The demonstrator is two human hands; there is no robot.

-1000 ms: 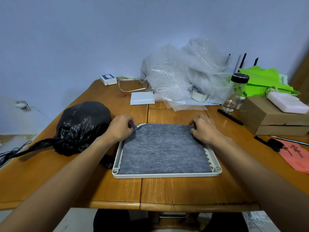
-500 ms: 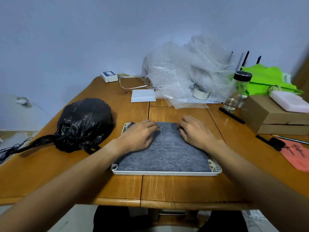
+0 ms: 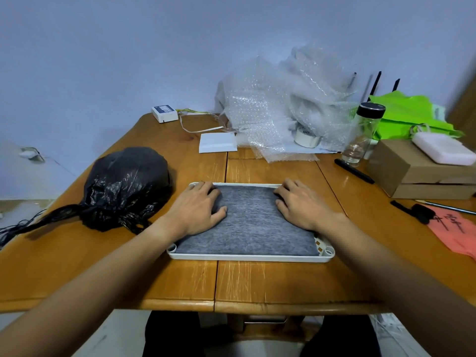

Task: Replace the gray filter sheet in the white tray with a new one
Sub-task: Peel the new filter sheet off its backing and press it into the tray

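Note:
A gray felt filter sheet (image 3: 248, 222) lies flat inside the white tray (image 3: 251, 258) at the middle of the wooden table. My left hand (image 3: 198, 207) rests palm down on the sheet's far left part, fingers spread, fingertips at the tray's far left corner. My right hand (image 3: 301, 204) presses flat on the far right part, fingers reaching the far rim. Neither hand grips anything. A strip of the tray's patterned floor (image 3: 319, 244) shows at the near right, beside the sheet's edge.
A tied black plastic bag (image 3: 123, 186) sits left of the tray. Behind are a white pad (image 3: 217, 142), bubble wrap (image 3: 286, 106), a tape roll (image 3: 306, 137) and a glass bottle (image 3: 364, 135). Right: a black pen (image 3: 354, 171), cardboard boxes (image 3: 422, 173), pink paper (image 3: 456, 230).
Both hands slid apart from the sheet's middle toward its far corners, staying flat on it. A second ago they pinched those corners; now they lie open on the sheet.

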